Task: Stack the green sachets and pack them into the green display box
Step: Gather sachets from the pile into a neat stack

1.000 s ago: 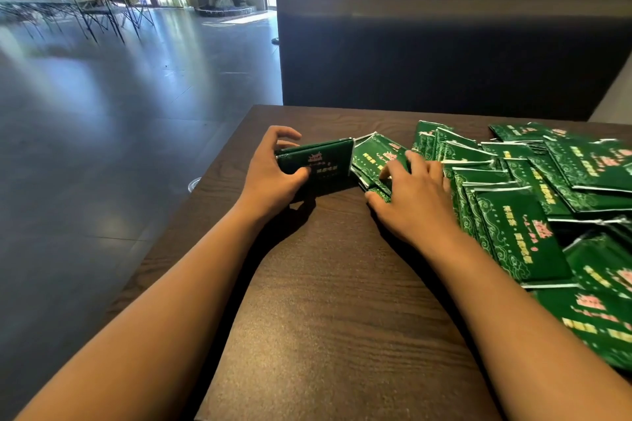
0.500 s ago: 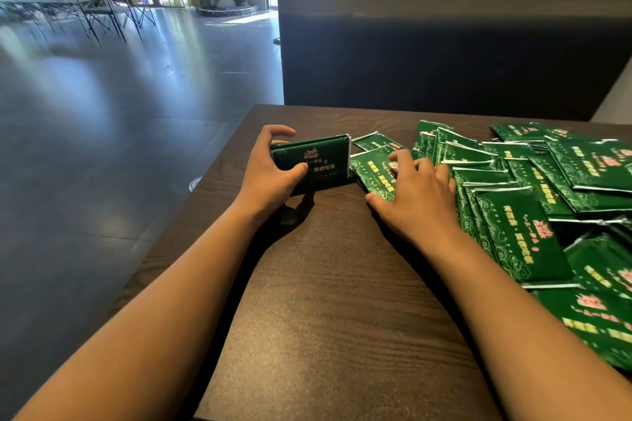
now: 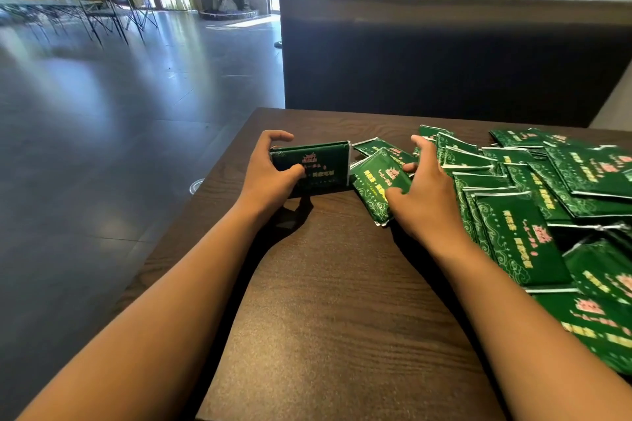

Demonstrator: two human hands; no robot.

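Fingers [image 3: 285, 137] of left hand [image 3: 270, 174] around green display box [image 3: 321, 164], thumb in front.

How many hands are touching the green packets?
2. The left hand grips the stack of sachets at the table's left; the right hand holds a loose sachet beside it.

The green sachets [image 3: 513, 232] and the green display box [image 3: 313, 166] carry yellow and pink print, too blurred to read.
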